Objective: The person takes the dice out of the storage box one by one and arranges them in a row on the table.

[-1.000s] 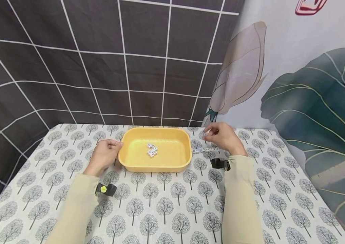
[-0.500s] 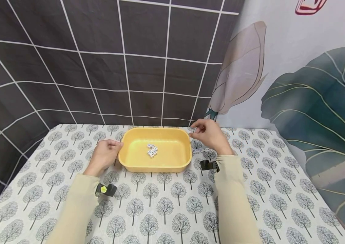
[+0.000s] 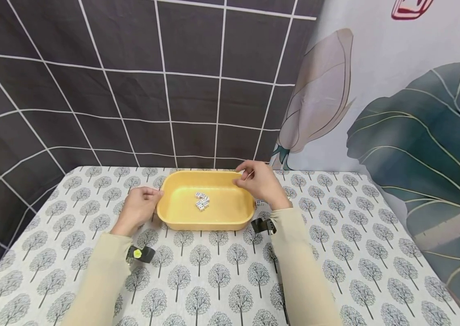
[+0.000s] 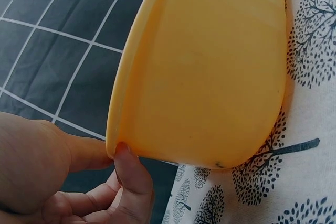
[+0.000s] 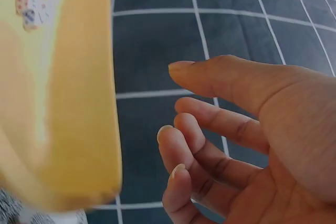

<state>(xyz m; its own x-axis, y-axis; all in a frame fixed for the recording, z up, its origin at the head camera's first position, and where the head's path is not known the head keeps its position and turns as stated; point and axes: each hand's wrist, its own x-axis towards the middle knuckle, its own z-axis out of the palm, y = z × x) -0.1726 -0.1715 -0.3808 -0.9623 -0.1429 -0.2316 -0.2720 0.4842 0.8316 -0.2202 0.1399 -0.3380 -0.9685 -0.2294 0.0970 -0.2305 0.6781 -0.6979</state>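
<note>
A yellow oval plastic basin (image 3: 230, 222) stands on the tablecloth. My left hand (image 3: 138, 206) holds its left end, with thumb and fingers pinching the rim in the left wrist view. Several white dice (image 3: 202, 202) lie in a small cluster on the basin floor. Over the basin's right end hovers my right hand (image 3: 261, 182), fingers loosely bent. In the right wrist view its thumb and fingers (image 5: 194, 74) stand apart with nothing between them. Just right of the basin a bit of a dice row (image 3: 260, 202) shows; my right hand and wrist hide the rest.
The tablecloth (image 3: 189, 280) has a printed tree pattern. Behind the table hangs a dark cloth (image 3: 132, 90) with a white grid, and to the right a pale curtain (image 3: 376, 68) with flower and leaf prints. Both wrists wear black camera straps.
My right hand has moved left, from above the dice row to over the basin's right end. The left hand keeps its grip on the rim; the dice in the basin look the same.
</note>
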